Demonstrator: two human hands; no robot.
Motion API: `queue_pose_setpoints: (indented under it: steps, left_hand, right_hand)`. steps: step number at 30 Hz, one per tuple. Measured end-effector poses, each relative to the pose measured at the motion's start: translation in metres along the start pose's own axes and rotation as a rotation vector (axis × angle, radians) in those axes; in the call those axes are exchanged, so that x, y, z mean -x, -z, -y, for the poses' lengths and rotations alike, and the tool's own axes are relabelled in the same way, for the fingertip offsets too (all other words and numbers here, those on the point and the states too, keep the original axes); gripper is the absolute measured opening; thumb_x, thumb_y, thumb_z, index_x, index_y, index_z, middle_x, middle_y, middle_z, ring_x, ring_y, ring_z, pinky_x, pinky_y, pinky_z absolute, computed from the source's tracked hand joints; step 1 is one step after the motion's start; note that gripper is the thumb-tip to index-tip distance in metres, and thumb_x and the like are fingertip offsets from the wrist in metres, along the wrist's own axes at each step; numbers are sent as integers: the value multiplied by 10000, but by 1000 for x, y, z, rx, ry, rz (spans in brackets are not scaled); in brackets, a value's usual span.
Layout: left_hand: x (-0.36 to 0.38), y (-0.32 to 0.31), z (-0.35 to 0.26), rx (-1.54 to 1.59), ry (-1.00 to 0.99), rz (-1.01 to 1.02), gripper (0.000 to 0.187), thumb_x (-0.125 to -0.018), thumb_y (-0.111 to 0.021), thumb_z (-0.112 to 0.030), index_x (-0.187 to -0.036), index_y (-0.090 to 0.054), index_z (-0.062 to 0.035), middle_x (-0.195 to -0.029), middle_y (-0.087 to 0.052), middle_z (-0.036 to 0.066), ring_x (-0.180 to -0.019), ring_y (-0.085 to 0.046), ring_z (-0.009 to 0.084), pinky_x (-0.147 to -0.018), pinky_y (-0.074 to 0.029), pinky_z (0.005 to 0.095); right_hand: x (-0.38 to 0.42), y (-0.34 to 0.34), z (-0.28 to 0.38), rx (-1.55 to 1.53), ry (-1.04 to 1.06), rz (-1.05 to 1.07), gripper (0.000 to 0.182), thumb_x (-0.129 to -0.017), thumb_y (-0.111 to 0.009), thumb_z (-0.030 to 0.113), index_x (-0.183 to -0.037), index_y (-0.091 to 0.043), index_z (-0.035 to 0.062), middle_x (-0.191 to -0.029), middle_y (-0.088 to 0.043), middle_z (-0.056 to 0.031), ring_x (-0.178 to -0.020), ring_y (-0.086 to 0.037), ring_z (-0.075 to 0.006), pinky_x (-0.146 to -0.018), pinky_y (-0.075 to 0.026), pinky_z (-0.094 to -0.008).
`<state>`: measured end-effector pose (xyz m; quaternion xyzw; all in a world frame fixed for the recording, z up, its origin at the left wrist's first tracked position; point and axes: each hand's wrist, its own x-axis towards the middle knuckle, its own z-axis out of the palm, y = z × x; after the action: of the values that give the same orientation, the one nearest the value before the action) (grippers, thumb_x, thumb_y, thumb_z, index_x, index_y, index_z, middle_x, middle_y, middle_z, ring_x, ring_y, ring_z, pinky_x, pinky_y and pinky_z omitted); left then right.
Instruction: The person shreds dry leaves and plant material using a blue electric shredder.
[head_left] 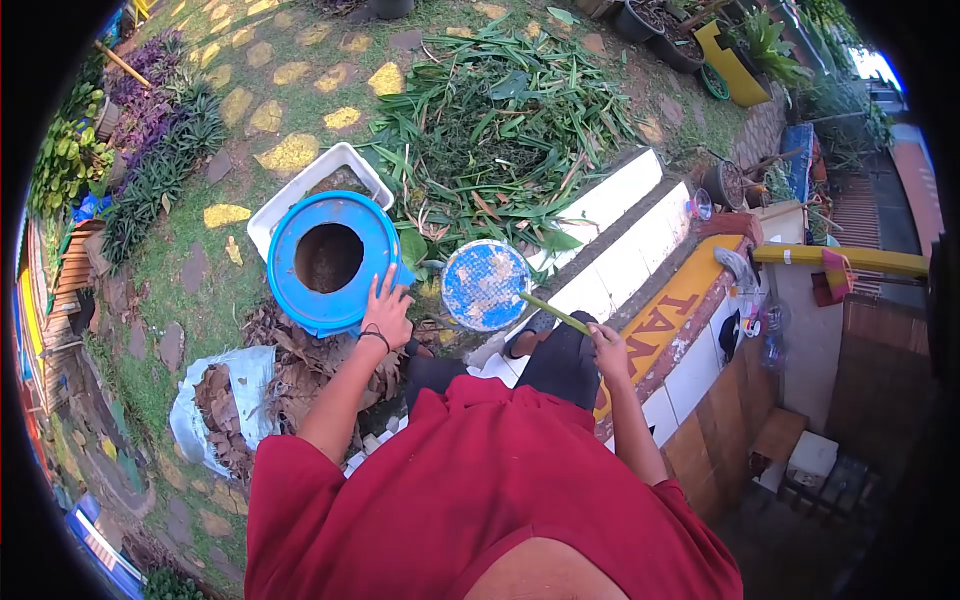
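Note:
My left hand (386,312) rests with its fingers spread on the lower right rim of a round blue lid (290,295), which has a dark round hole in its middle. A white rectangular tub (262,222) shows behind and under the lid. In my right hand (608,352) is a thin green stick (555,312), gripped at its near end. The far end of the stick points left, at the edge of a round blue lid with whitish patches (486,284). What lies under this second lid is hidden.
A large heap of cut green leaves (500,130) lies ahead. A white sack with dry leaves (250,385) is at the left, beside brown dry leaves (310,370). White tiled ledges (610,270) and a yellow lettered board (665,320) run along the right, with potted plants beyond.

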<state>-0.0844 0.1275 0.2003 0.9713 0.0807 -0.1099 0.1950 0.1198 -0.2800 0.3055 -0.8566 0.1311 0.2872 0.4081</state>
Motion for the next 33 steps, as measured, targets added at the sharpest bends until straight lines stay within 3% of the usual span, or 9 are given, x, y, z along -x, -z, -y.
queue_pose_setpoints:
  steps: [9,15,17,23,26,29,30,32,33]
  left_hand:
    - [5,-9,11,-13,-48,-16,351,-738,-628,-195,-1079,-694,-142,-1323,-519,89,-1507,-90,353,-1206,-89,580]
    - [5,-13,10,-23,-12,-54,324,-744,-638,-176,-1061,-694,-144,-1302,-533,80,-1505,-116,334,-1216,-95,564]
    - [4,-14,8,3,0,-78,305,-751,-640,-162,-1051,-691,-144,-1294,-537,68,-1505,-124,316,-1219,-94,557]
    - [-20,-13,-43,53,292,-111,283,-756,-634,-113,-1027,-690,-167,-1262,-542,61,-1495,-160,322,-1204,-100,588]
    - [-57,-16,-93,234,554,-305,301,-758,-623,-73,-1039,-676,-169,-1256,-541,68,-1464,-220,352,-1191,-111,597]
    - [-110,-29,-139,329,423,-179,329,-778,-624,-79,-1097,-647,-158,-1281,-524,84,-1431,-287,365,-1185,-142,583]
    - [-136,-40,-152,363,405,-148,358,-783,-636,-94,-1135,-631,-161,-1298,-510,96,-1432,-279,371,-1183,-151,580]
    - [-181,-62,-181,467,366,-80,465,-783,-672,-147,-1237,-574,-163,-1331,-476,129,-1431,-259,390,-1177,-169,574]
    - [-209,-66,-187,527,351,-57,548,-778,-696,-185,-1300,-532,-161,-1347,-457,150,-1430,-247,404,-1174,-178,570]
  right_hand:
    - [16,58,49,-294,165,-262,291,-997,-598,256,-1193,-676,55,-695,-437,56,-556,-387,-30,-452,-319,-201]
    - [-34,46,55,-296,119,-216,313,-986,-607,286,-1201,-675,70,-725,-432,54,-582,-385,-42,-468,-329,-210]
    - [-69,45,65,-383,10,-104,314,-984,-602,287,-1210,-667,79,-754,-433,53,-611,-385,-54,-492,-337,-208]
    - [-228,59,117,-183,-62,-41,274,-988,-571,295,-1201,-671,156,-805,-449,51,-682,-418,-65,-568,-388,-240]
    - [-314,61,109,-126,-47,11,271,-988,-575,311,-1189,-674,159,-795,-450,52,-677,-420,-62,-568,-393,-238]
    - [-398,37,98,71,83,41,286,-970,-619,275,-1179,-682,91,-756,-506,30,-652,-455,-56,-566,-423,-248]
    - [-411,23,88,115,134,59,310,-948,-641,260,-1110,-699,1,-804,-620,-32,-718,-553,-121,-658,-454,-296]
    - [-428,2,74,406,271,236,263,-906,-668,217,-1085,-709,29,-712,-628,-78,-636,-575,-161,-614,-466,-329]
    - [-422,-8,79,532,386,325,253,-897,-671,216,-1072,-710,37,-745,-661,-118,-642,-612,-189,-625,-488,-341]
